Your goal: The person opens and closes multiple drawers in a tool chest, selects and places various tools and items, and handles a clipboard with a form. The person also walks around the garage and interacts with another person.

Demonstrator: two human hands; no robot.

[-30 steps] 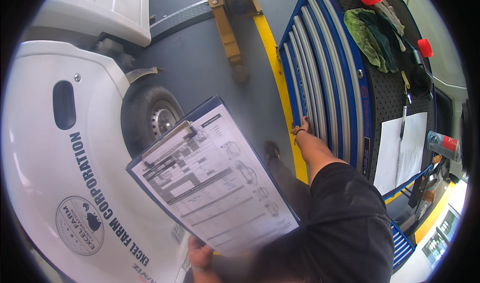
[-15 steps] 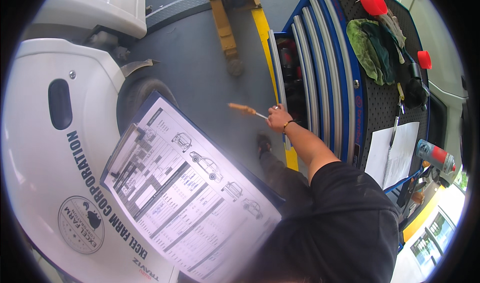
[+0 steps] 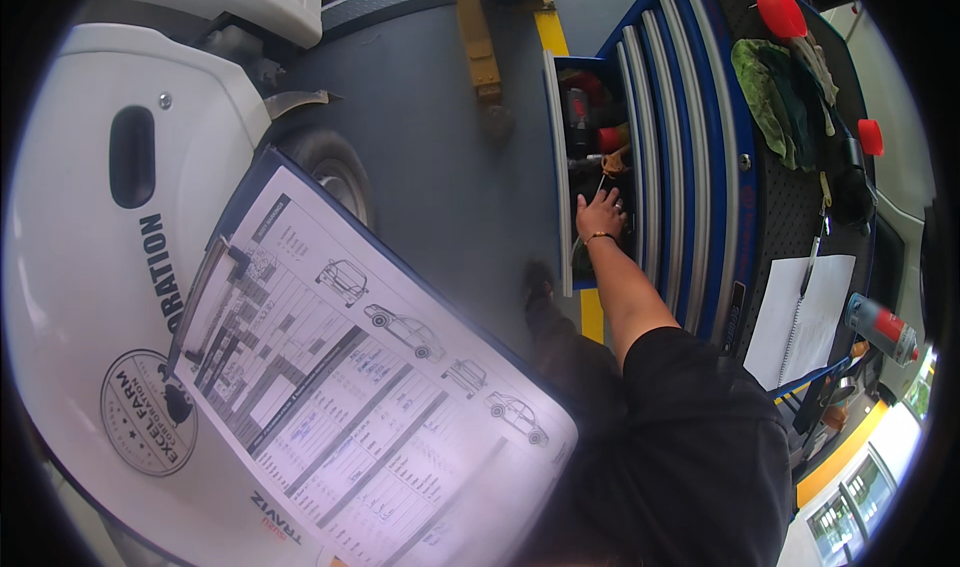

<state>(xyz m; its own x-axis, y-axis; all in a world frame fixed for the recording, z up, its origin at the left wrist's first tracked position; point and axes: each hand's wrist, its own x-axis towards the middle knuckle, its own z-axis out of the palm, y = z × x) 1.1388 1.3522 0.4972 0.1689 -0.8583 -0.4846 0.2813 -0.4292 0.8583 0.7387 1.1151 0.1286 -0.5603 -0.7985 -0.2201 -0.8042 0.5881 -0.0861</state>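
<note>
My right hand reaches into an open drawer of the blue tool cabinet, fingers closed around the thin metal shaft of a screwdriver-like tool. Its orange-brown handle points away from me, over the drawer's contents. Beside it in the drawer lie a dark cylindrical tool and red items. A dark blue clipboard slants across the lower left, a metal clip holding a printed form with car outline drawings and handwriting. My left hand is out of sight.
A white vehicle stands at left, its wheel behind the clipboard. On the cabinet top are a green cloth, red caps, a notebook and a spray can. A yellow-brown metal arm lies ahead.
My right hand has moved from outside the drawer into it, bringing the orange-handled tool along. The whole view has shifted slightly, and the clipboard has shifted a little down and left.
</note>
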